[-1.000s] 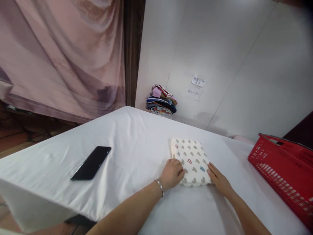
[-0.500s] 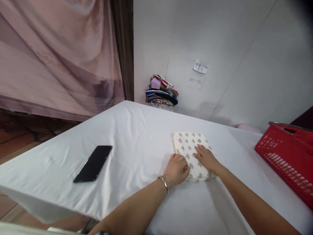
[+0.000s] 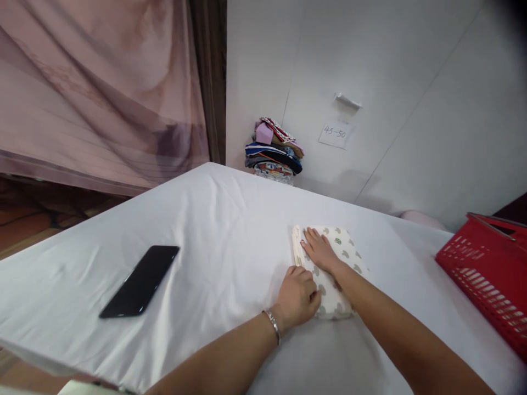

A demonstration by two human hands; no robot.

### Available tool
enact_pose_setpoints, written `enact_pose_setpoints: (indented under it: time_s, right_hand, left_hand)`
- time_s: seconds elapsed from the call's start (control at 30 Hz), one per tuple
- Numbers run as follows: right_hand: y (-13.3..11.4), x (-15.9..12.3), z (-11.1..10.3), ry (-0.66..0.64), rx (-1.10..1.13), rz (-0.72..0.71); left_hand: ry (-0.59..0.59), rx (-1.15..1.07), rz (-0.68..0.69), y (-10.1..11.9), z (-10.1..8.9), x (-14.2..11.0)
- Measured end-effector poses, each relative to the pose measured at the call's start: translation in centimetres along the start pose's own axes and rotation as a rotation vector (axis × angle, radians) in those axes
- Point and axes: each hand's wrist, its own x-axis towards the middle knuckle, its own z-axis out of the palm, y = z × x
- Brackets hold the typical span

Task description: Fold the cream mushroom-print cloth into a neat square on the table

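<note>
I read step as smoothing folded mushroom-print cloth (image 3: 344, 253), right of centre on white-draped table (image 3: 242, 236). Right hand (image 3: 321, 250) flat on top, fingers extended; left hand (image 3: 297, 295) curled at left edge, pinch hidden, can't tell. Next move likely calls for even pressure, layers square.

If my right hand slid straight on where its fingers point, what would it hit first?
Your right hand would cross the patterned cloth and white tablecloth, then probably meet the fabric stack beyond, though its depth is unclear.
</note>
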Motion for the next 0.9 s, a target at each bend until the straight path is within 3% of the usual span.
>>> enact_pose_setpoints:
  time_s: [0.17, 0.4, 0.6, 0.9]
  right_hand:
    - [0.7, 1.6, -1.6, 0.021, 0.035, -0.012]
    - [0.5, 4.0, -1.3, -0.005, -0.025, -0.088]
    - [2.4, 6.1, -3.5, -0.233, 0.066, -0.022]
    - [4.5, 8.5, -5.0, -0.354, 0.005, 0.054]
  left_hand:
    - [-0.014, -0.017, -0.026, 0.0, 0.2, 0.1]
    - [-0.006, -0.010, -0.032, -0.1, 0.3, 0.1]
    - [-0.013, -0.022, -0.037, -0.1, 0.5, 0.0]
    - [-0.027, -0.035, -0.032, -0.2, 0.3, 0.0]
